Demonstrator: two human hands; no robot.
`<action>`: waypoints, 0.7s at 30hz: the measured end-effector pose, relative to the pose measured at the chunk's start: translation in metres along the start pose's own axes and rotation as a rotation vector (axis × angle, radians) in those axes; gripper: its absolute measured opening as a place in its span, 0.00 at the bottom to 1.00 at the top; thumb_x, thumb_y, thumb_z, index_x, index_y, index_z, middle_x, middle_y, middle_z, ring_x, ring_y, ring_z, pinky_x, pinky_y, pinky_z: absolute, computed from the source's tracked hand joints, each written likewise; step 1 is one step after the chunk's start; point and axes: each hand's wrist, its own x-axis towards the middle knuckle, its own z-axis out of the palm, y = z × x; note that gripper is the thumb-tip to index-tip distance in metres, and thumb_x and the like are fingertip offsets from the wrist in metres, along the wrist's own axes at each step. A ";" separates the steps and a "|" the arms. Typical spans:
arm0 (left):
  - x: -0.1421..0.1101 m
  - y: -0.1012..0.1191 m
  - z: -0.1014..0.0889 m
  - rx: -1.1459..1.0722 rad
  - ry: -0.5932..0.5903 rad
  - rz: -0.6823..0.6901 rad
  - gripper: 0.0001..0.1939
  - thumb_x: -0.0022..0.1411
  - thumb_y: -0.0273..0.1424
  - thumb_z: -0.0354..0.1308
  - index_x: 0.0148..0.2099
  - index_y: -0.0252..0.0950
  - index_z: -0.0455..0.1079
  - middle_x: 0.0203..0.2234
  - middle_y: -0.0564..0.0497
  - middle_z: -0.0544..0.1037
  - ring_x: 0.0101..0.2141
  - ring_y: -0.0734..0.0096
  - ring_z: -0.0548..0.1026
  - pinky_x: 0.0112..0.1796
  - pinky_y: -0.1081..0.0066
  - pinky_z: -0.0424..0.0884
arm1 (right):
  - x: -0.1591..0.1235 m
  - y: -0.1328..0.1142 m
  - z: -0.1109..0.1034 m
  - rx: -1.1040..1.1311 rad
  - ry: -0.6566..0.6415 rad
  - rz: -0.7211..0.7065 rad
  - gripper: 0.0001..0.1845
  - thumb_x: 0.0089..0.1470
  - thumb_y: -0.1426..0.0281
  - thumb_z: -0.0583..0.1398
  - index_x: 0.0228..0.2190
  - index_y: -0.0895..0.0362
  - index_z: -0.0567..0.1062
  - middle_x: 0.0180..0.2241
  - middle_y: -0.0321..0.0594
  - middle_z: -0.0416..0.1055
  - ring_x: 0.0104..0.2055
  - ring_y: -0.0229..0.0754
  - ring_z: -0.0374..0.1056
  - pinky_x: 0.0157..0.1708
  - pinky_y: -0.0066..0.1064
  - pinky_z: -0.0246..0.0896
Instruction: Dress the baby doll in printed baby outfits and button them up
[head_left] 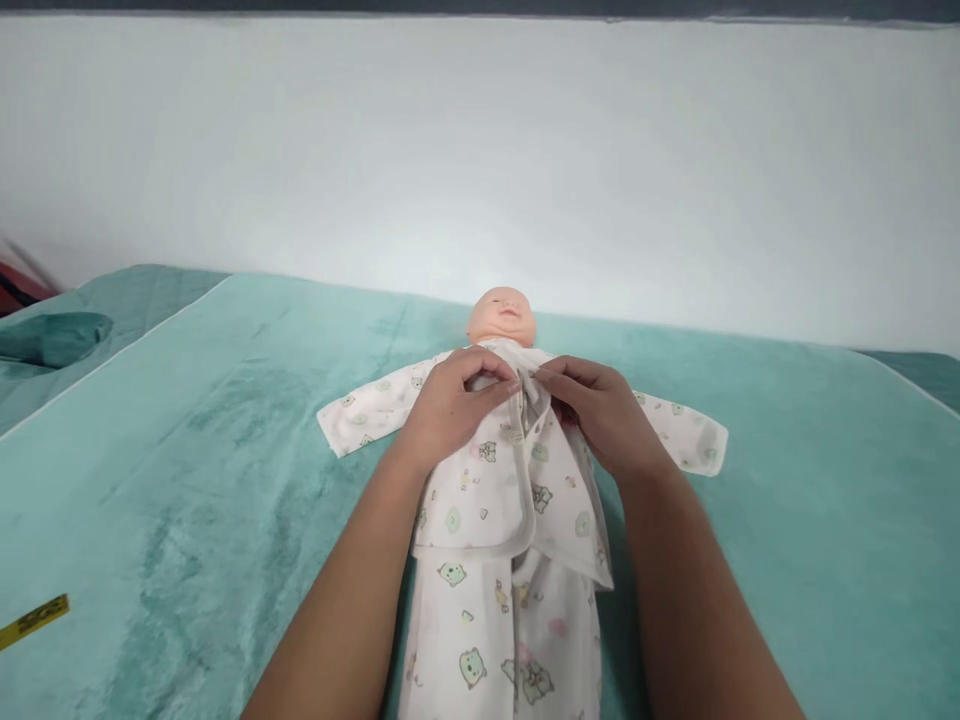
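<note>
A baby doll (504, 318) lies on its back, head toward the wall. It wears a white printed jacket (469, 500) with long sleeves spread to both sides, above matching printed pants (465, 640). My left hand (461, 400) pinches the jacket's left front edge near the top of the chest. Opposite it, my right hand (596, 405) pinches the right front edge, a small gap apart from the left. Below the hands the two front panels hang open in a narrow V, with small round fasteners along the right edge. Both sleeve ends look flat, and no doll hands show.
A teal plush blanket (225, 480) covers the bed beneath the doll. The white wall (480, 150) rises behind it. At the lower left lies a yellow strip with dark lettering (34, 620). A red item (19, 285) shows at the far left edge.
</note>
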 end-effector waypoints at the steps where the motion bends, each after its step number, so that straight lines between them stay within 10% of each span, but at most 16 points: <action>1: 0.000 0.000 0.001 -0.035 0.013 -0.022 0.07 0.60 0.36 0.59 0.35 0.38 0.72 0.31 0.52 0.74 0.33 0.72 0.69 0.36 0.72 0.63 | 0.001 0.001 0.002 0.021 0.007 -0.002 0.14 0.52 0.59 0.62 0.24 0.56 0.74 0.19 0.30 0.60 0.22 0.33 0.54 0.23 0.28 0.49; 21: 0.002 -0.008 0.002 -0.227 0.030 -0.059 0.08 0.58 0.36 0.63 0.36 0.36 0.73 0.30 0.52 0.75 0.31 0.74 0.69 0.35 0.72 0.64 | 0.011 0.012 0.000 0.140 -0.035 0.026 0.15 0.44 0.60 0.69 0.32 0.56 0.79 0.19 0.31 0.64 0.20 0.29 0.56 0.18 0.23 0.50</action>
